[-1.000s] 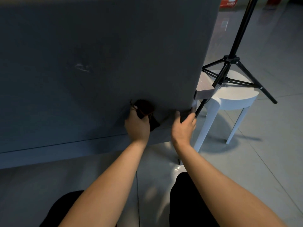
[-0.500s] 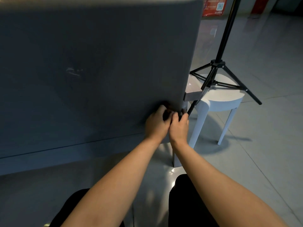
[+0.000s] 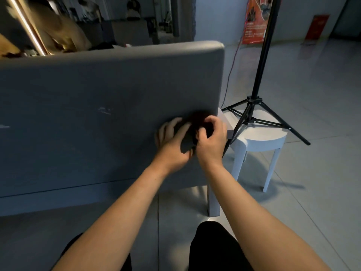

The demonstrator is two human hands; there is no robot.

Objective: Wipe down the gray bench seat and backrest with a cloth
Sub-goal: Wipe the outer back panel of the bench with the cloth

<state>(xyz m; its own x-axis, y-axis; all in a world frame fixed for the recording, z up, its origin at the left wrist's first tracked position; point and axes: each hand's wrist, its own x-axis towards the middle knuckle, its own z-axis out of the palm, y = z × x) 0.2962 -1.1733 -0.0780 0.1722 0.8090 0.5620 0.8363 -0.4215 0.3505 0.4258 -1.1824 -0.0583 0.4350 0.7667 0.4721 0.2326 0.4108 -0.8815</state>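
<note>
Beyond the top left edge of the gray backrest (image 3: pixel 97 106) lies a blur of warm-lit shapes and a bright slanted bar, too smeared to name; the backrest's left end is cut off by the frame, and a small pale scuff (image 3: pixel 105 110) marks its face left of the middle. Toward the backrest's lower right corner, the left hand (image 3: pixel 171 142) lies with its fingers spread and fairly straight, pressing the dark cloth (image 3: pixel 198 120) against the fabric; the cloth is motion-blurred and mostly covered, so its shape and edges are hard to make out. Just right of it, touching the left hand, the right hand (image 3: pixel 212 141) has its fingers curled in and pinches a bunch of the same cloth at the backrest's right edge; its fingertips are hidden inside the folds. Below that corner a pale bench leg (image 3: pixel 213 200) stands on the tiled floor (image 3: pixel 312 173); two dark-clad knees are cut off at the bottom. Right of the backrest stands a white stool (image 3: pixel 261 140), partly hidden by the right hand; a black tripod stand (image 3: pixel 258 79) straddles it, its top out of frame; behind that hangs a red poster (image 3: pixel 254 24), its print unreadable.
</note>
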